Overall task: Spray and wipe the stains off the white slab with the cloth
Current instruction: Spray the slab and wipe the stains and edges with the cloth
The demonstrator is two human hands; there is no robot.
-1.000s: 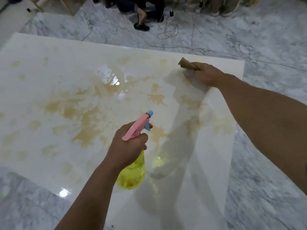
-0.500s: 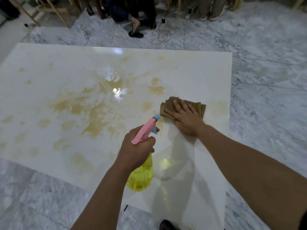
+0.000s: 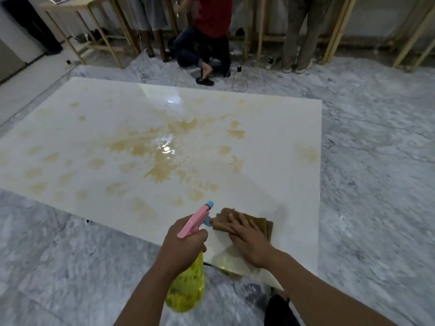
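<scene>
A large white slab (image 3: pixel 270 128) lies flat on the marble floor, with brownish-yellow stains (image 3: pixel 162 170) spread over its middle and left part. My left hand (image 3: pixel 183 245) grips a yellow spray bottle (image 3: pixel 186 290) with a pink trigger head and blue nozzle, held above the slab's near edge. My right hand (image 3: pixel 249 241) presses flat on a folded brown cloth (image 3: pixel 264 225) on the slab's near right part. The strip of slab along the right side looks mostly free of stains.
Grey marble floor (image 3: pixel 376 208) surrounds the slab. Beyond its far edge a person kneels (image 3: pixel 207 43) and two others stand by wooden frames (image 3: pixel 259 31). Cables and a power strip (image 3: pixel 237 76) lie on the floor there. A dark shoe (image 3: pixel 277 309) shows at the bottom.
My right hand has dragged the cloth from the slab's far right corner back toward the near edge. The view has pulled back and tilted up; the bottle stays in my left hand.
</scene>
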